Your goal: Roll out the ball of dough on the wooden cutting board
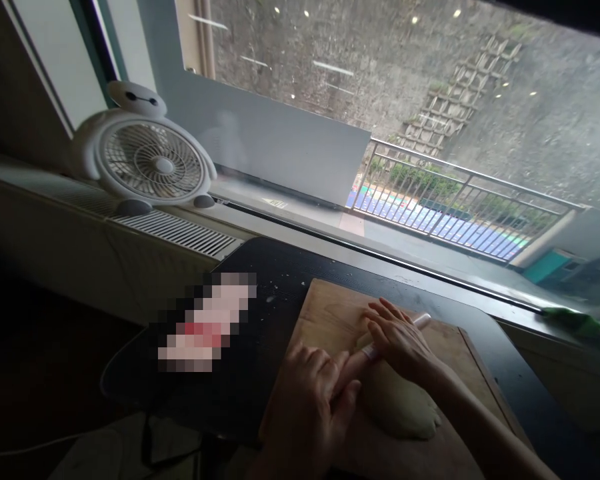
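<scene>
Here, a slim white rolling pin (pixel 420 321) is pressed flat under both palms, the left hand (pixel 310 400) laid open over its near end and the right hand (pixel 400 340) spread over its far half, with nothing pinched; its long axis is run from about 7 o'clock to 1 o'clock, the bare tip pointing toward the window. Beneath it a pale, soft, oval sheet of dough (pixel 400 407) is lain at the middle of a smooth wooden board (pixel 325 313), whose corner points to 11 o'clock. The board is set on a flour-dusted black table (pixel 280 267), with open board left at 10 o'clock, the window sill (pixel 300 233) close at 12 o'clock, and a round white fan (pixel 153 163) well apart at 10 o'clock.
</scene>
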### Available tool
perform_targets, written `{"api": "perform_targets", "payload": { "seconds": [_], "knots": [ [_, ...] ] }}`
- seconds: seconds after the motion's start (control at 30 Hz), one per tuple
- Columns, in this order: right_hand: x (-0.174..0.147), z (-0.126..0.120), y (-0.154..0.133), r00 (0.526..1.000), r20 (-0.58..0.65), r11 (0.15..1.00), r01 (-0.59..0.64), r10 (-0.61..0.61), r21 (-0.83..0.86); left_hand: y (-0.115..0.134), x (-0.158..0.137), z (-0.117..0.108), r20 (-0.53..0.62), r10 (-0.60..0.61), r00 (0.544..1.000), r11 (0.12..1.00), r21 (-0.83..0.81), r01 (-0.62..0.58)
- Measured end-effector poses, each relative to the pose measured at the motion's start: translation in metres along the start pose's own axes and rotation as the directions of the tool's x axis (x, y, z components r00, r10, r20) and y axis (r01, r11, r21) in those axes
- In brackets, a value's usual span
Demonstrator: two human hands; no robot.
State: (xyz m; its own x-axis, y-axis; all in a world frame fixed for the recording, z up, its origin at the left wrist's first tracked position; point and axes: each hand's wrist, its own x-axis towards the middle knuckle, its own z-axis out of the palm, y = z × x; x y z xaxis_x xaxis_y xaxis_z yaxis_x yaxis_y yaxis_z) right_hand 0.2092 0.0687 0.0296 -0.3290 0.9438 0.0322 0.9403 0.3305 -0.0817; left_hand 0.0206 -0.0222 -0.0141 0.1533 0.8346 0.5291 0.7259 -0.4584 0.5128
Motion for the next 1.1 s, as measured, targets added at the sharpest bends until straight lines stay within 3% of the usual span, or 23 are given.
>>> {"api": "perform_targets", "payload": {
  "seconds": [0.17, 0.23, 0.3, 0.47, 0.53, 0.6, 0.77, 0.87, 0.93, 1.1],
  "knots": [
    [0.067, 0.003, -0.027, 0.999, 0.035, 0.998, -0.04, 0.039, 0.051, -0.002, 0.0, -0.001, -0.023, -0.043, 0.999, 0.999, 0.012, 0.043],
    [0.074, 0.003, -0.032, 1.0, 0.015, 0.998, -0.028, 0.027, 0.048, -0.002, 0.0, 0.0, -0.047, -0.041, 0.998, 0.999, 0.019, 0.041],
    [0.06, 0.004, -0.027, 0.999, 0.012, 0.998, -0.048, 0.048, 0.035, 0.0, -0.001, 0.0, -0.054, -0.026, 0.998, 0.999, 0.023, 0.028],
    [-0.011, 0.008, 0.009, 0.998, -0.037, 0.997, -0.048, 0.046, -0.054, 0.002, -0.001, -0.002, -0.033, 0.017, 0.999, 0.999, 0.035, -0.016],
    [-0.02, 0.008, 0.019, 0.998, -0.053, 0.996, -0.041, 0.037, -0.077, 0.001, 0.0, -0.002, -0.038, 0.028, 0.999, 0.999, 0.04, -0.026],
    [-0.008, 0.007, 0.02, 0.998, -0.037, 0.996, -0.053, 0.05, -0.072, 0.0, 0.0, 0.0, -0.05, 0.03, 0.998, 0.999, 0.045, -0.028],
    [0.067, 0.002, -0.003, 0.994, 0.05, 0.995, -0.097, 0.095, 0.038, -0.002, 0.001, 0.002, -0.088, -0.01, 0.996, 0.996, 0.085, 0.017],
    [0.082, -0.001, -0.01, 0.994, 0.049, 0.993, -0.103, 0.1, 0.064, -0.002, 0.001, 0.002, -0.076, -0.022, 0.997, 0.993, 0.113, 0.03],
    [0.065, -0.001, -0.006, 0.992, 0.056, 0.991, -0.116, 0.112, 0.065, -0.001, 0.001, 0.002, -0.073, -0.013, 0.997, 0.993, 0.113, 0.021],
    [-0.018, 0.002, 0.023, 0.995, -0.028, 0.994, -0.101, 0.1, -0.04, 0.001, 0.0, 0.0, -0.056, 0.041, 0.998, 0.998, 0.057, -0.037]
  ]
}}
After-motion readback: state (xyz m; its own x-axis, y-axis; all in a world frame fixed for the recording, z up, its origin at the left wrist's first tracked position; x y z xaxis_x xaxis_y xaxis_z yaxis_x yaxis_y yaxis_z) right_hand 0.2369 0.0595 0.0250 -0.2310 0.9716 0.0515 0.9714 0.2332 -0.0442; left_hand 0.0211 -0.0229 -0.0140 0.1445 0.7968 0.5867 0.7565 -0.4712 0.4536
